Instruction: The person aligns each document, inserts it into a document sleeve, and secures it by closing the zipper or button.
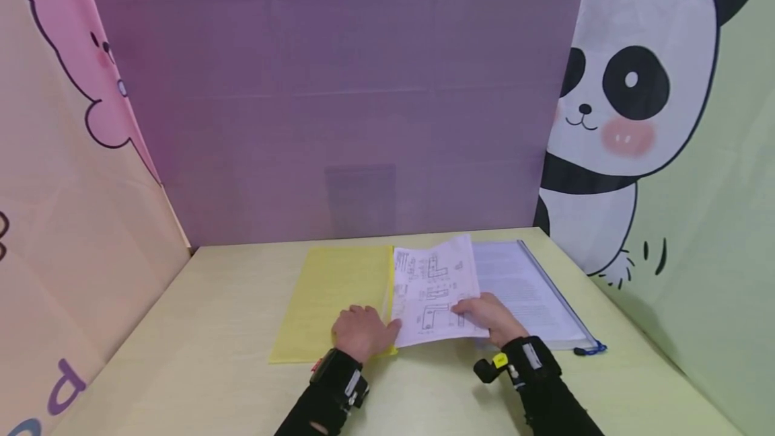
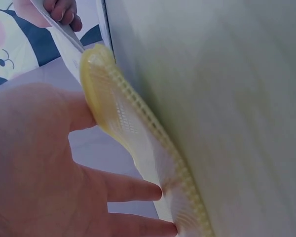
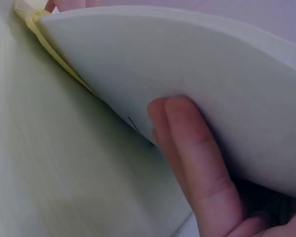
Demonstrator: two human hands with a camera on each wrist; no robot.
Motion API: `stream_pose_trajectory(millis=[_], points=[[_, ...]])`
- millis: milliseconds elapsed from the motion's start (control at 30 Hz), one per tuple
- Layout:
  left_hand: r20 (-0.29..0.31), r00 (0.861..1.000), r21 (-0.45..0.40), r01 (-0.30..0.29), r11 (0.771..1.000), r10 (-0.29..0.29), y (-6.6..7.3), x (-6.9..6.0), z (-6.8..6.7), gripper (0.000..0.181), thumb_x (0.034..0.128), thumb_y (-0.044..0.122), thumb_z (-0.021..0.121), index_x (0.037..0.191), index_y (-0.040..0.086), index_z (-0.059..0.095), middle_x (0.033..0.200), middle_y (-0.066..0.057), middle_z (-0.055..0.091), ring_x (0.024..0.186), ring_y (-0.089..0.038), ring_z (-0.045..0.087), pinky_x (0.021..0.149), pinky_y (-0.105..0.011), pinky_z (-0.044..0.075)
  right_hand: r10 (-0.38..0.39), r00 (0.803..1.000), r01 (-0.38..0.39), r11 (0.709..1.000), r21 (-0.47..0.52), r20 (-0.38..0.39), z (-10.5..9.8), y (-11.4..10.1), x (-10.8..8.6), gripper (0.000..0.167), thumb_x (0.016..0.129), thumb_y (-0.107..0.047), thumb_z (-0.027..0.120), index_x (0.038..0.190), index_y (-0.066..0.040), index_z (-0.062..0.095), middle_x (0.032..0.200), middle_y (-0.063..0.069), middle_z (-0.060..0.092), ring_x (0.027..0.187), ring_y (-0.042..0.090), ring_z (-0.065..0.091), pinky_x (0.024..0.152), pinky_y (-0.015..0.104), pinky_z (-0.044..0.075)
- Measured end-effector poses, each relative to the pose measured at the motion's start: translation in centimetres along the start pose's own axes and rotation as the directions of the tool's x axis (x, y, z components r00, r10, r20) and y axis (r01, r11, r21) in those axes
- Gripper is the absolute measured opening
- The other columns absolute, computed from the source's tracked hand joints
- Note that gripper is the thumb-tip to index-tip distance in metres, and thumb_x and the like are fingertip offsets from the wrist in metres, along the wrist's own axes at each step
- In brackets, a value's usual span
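Printed sheets with line drawings [image 1: 426, 281] are held at their lower right edge by my right hand [image 1: 493, 318], thumb on top. In the right wrist view, its fingers [image 3: 192, 143] lie under the white paper [image 3: 123, 54]. A yellow zip pouch [image 1: 339, 288] lies flat to the left, its right edge meeting the sheets. My left hand [image 1: 363, 334] rests on the pouch's lower right part, thumb toward the sheets. In the left wrist view, the fingers of this hand [image 2: 44, 163] are spread along the pouch's zipped edge [image 2: 153, 123].
A clear zip pouch with printed pages [image 1: 521, 295] lies to the right, partly under the sheets, with a blue cord [image 1: 596, 348] at its lower corner. The pale table [image 1: 212, 328] ends at a purple backdrop [image 1: 333, 86]; a panda-printed cloth [image 1: 636, 147] hangs on the right.
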State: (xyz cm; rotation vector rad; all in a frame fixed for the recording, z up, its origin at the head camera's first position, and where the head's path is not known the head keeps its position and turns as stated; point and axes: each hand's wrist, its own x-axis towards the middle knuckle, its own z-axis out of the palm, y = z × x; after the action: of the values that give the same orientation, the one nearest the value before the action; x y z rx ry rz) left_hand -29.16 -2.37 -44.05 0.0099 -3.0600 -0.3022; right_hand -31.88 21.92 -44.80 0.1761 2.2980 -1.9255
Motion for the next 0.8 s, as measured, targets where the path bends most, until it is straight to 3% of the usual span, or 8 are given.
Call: stream_pose_trajectory(millis=[267,333,433,567,800], points=[[0.007,1.0,0.01,0.007,1.0,-0.007,0.06,0.05,0.06,0.07,0.0944,0.062,0.054,0.116,-0.002,0.068,0.105,-0.028,0.061,0.093,-0.04,0.058,0.073,-0.053,0.053,-0.029,0.997,0.024,0.997,0.07,0.075,0.12,0.13,0.08,0.044,0.092,-0.006,0.064,0.135,0.0,0.059,0.113,0.016,0.073,0.096,0.031,0.073,0.077,0.04,0.061],[0.005,1.0,0.003,0.002,1.0,-0.002,0.08,0.09,0.01,0.061,0.0964,0.055,0.054,0.109,-0.002,0.069,0.098,-0.026,0.059,0.088,-0.039,0.057,0.07,-0.052,0.053,-0.034,0.996,0.028,0.997,0.072,0.082,0.08,0.14,0.06,0.044,0.093,-0.006,0.063,0.136,0.0,0.058,0.114,0.016,0.073,0.097,0.031,0.073,0.078,0.04,0.061],[0.008,1.0,-0.004,-0.008,1.0,0.008,0.02,0.19,-0.04,0.048,0.0978,0.044,0.055,0.086,-0.001,0.067,0.084,-0.021,0.056,0.076,-0.034,0.055,0.062,-0.045,0.051,-0.033,0.996,0.025,0.996,0.084,0.088,0.09,0.1,0.05,0.045,0.093,-0.006,0.062,0.138,0.0,0.058,0.115,0.016,0.073,0.097,0.031,0.073,0.079,0.04,0.061],[0.022,1.0,0.003,-0.012,1.0,0.012,-0.1,0.35,0.0,0.046,0.0985,0.036,0.053,0.066,0.004,0.057,0.071,-0.014,0.052,0.063,-0.027,0.051,0.053,-0.036,0.046,-0.017,0.998,0.011,0.996,0.092,0.066,0.19,-0.11,-0.02,0.043,0.093,-0.005,0.063,0.135,0.0,0.06,0.112,0.015,0.074,0.096,0.031,0.073,0.078,0.042,0.062],[0.039,0.999,-0.015,-0.012,1.0,0.012,-0.03,0.38,0.17,0.04,0.0988,0.033,0.056,0.079,-0.001,0.061,0.075,-0.016,0.051,0.065,-0.028,0.052,0.052,-0.037,0.047,0.004,0.999,-0.007,0.998,0.069,0.051,-0.25,-0.06,0.14,0.042,0.091,-0.005,0.065,0.133,0.0,0.061,0.109,0.014,0.074,0.095,0.031,0.074,0.078,0.041,0.062]])
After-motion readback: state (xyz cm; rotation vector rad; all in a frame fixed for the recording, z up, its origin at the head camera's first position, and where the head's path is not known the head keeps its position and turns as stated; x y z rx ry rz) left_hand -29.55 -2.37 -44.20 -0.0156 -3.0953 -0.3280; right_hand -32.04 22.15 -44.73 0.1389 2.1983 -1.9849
